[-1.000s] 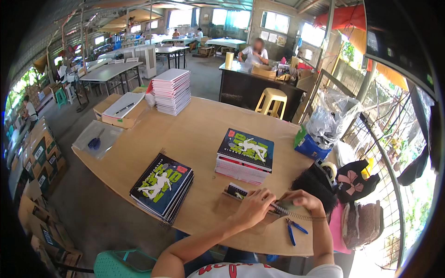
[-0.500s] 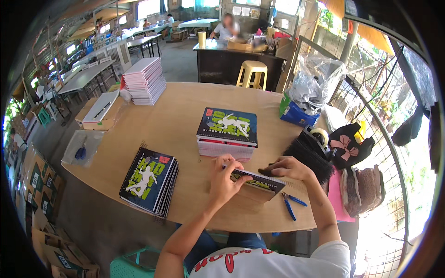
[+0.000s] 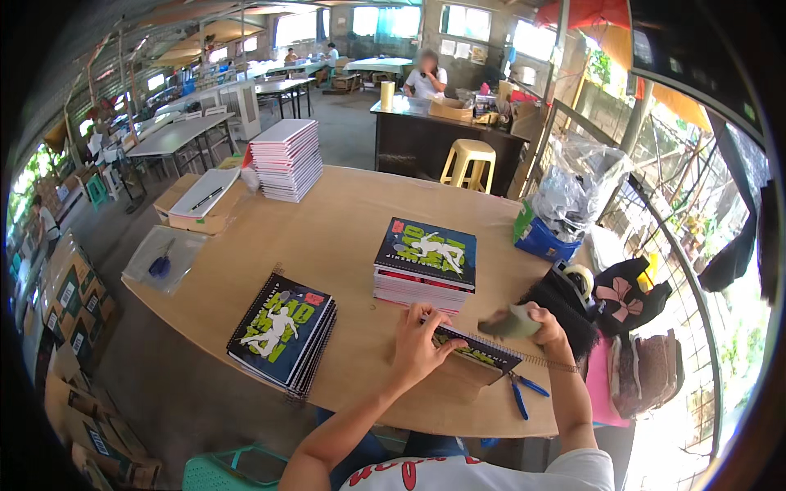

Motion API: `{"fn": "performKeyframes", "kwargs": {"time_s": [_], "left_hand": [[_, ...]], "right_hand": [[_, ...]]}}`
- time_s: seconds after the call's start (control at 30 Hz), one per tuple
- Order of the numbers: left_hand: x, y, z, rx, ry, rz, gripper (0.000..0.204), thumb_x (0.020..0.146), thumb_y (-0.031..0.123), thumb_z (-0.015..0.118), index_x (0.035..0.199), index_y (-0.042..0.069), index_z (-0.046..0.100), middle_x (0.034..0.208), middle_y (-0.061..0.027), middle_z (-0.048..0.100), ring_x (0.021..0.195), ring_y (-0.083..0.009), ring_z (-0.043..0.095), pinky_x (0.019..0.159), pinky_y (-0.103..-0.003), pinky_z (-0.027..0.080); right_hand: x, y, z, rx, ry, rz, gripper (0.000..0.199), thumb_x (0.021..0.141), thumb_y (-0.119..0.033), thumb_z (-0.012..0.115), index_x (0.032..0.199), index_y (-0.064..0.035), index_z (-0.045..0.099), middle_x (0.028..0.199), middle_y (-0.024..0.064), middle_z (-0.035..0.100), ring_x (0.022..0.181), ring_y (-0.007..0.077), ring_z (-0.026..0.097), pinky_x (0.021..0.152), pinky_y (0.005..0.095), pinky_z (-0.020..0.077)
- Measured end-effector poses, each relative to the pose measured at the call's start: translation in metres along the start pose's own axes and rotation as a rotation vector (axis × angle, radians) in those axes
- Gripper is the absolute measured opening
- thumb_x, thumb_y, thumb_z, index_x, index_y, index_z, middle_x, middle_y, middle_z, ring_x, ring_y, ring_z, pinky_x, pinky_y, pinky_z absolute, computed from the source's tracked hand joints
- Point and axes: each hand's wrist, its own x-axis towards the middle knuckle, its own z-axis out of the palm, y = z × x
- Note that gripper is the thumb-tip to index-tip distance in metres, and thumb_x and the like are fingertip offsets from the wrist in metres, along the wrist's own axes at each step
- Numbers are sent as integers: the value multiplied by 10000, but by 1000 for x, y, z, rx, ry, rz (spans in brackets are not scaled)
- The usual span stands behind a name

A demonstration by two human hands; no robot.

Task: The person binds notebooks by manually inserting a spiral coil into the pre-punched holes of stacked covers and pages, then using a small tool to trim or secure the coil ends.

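Strong daylight pours in from the right, burning out the ground beyond the wire fence [image 3: 673, 242] to white. The far windows [image 3: 467, 22] glare too, while the ceiling [image 3: 74, 69] and the near floor [image 3: 192, 360] lie dim. Soft, even light covers the table [image 3: 348, 196], and the clear plastic bag [image 3: 583, 168] catches bright glints. The right hand [image 3: 542, 322] and its green cloth [image 3: 511, 322] are blurred; the left hand [image 3: 419, 344] looks crisper. Straight edges bend toward the black rim, where detail softens
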Motion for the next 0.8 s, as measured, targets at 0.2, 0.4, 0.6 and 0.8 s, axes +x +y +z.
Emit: {"fn": "performKeyframes", "kwargs": {"time_s": [0.2, 0.4, 0.6, 0.8], "left_hand": [[-8, -9, 0, 16, -11, 0, 466, 735, 456, 843, 983, 117, 640, 1063, -91, 532, 994, -313, 539, 853, -466, 420], [-8, -7, 3, 8, -8, -40, 460, 744, 460, 837, 979, 126, 624, 1052, -86, 521, 976, -310, 540, 833, -474, 407], [-10, -1, -2, 74, -31, -38, 490, 744, 442, 858, 974, 78, 623, 1041, -114, 525, 1023, -334, 534, 862, -464, 456], [0, -18, -7, -294, 165, -73, 439, 832, 390, 806, 1081, 73, 630, 1051, -72, 585, 909, -237, 580, 801, -406, 471]], "right_hand": [[8, -15, 26, 773, 92, 90, 546, 923, -371, 629, 1160, 120, 666, 1057, 185, 727, 1081, 291, 646, 931, 382, 500], [23, -17, 25, 266, 47, 195, 554, 907, -384, 624, 1189, 90, 672, 1142, 232, 695, 1046, 317, 663, 933, 388, 500], [28, -46, 34, 315, 62, 199, 689, 845, -493, 629, 1173, 110, 685, 1170, 254, 680, 1044, 322, 655, 926, 404, 498], [38, -66, 17, -480, 154, 269, 525, 952, -387, 581, 1221, 50, 688, 1037, 166, 707, 957, 236, 644, 840, 328, 491]]}}
